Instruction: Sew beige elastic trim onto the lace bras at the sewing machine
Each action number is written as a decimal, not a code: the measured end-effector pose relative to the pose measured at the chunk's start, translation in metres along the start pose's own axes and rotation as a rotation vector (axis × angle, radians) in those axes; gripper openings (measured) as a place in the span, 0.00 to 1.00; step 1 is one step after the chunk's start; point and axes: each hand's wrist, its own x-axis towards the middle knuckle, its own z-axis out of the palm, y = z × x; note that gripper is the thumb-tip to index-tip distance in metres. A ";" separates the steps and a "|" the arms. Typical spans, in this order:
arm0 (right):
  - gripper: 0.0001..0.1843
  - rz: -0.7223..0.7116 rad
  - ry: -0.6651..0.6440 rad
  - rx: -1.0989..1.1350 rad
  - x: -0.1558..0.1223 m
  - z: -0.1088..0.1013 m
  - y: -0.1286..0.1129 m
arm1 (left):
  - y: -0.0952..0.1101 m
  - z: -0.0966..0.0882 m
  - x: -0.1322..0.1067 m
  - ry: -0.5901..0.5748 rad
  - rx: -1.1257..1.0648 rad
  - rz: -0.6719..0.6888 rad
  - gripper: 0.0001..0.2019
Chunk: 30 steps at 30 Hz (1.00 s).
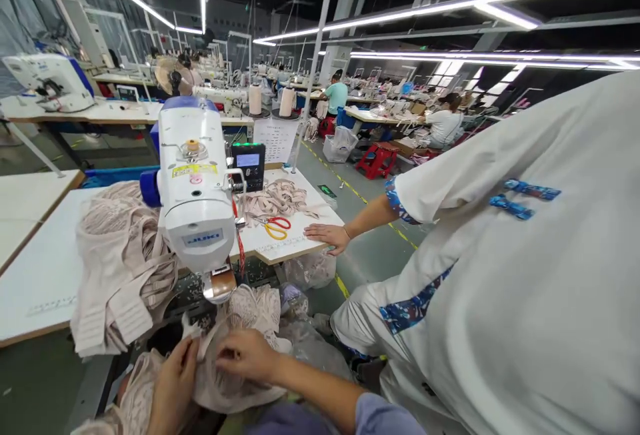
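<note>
A pale beige bra (265, 308) with lace and sheer mesh lies bunched in front of me, below the head of a white JUKI sewing machine (197, 181). My left hand (175, 378) pinches an edge of its fabric between thumb and fingers. Just to the right, my right hand (247, 355) has its fingers curled on the mesh; the fingertips are partly hidden. Both hands are below the machine's needle area, apart from it. On the white table at the left lies a heap of beige bras (117, 255), its straps and bands hanging over the front edge.
Scissors (277, 227) with red and yellow handles lie beside a tangle of beige straps (280, 198). A person in white stands close on the right, one hand (330, 236) resting on the table corner. Behind the machine are a control panel (249, 166) and thread cones (287, 103).
</note>
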 end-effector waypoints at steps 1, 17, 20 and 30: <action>0.10 0.028 0.026 -0.012 -0.001 -0.010 -0.005 | 0.008 -0.007 -0.001 0.012 -0.041 0.036 0.21; 0.13 0.155 0.142 0.074 0.011 0.006 -0.015 | 0.043 -0.018 -0.015 -0.173 -0.303 -0.097 0.19; 0.15 0.060 0.079 -0.051 0.013 0.005 -0.011 | 0.033 -0.003 -0.007 -0.112 -0.294 -0.133 0.19; 0.22 0.383 0.055 -0.582 0.108 -0.166 0.101 | 0.023 0.015 0.004 -0.198 -0.162 -0.056 0.24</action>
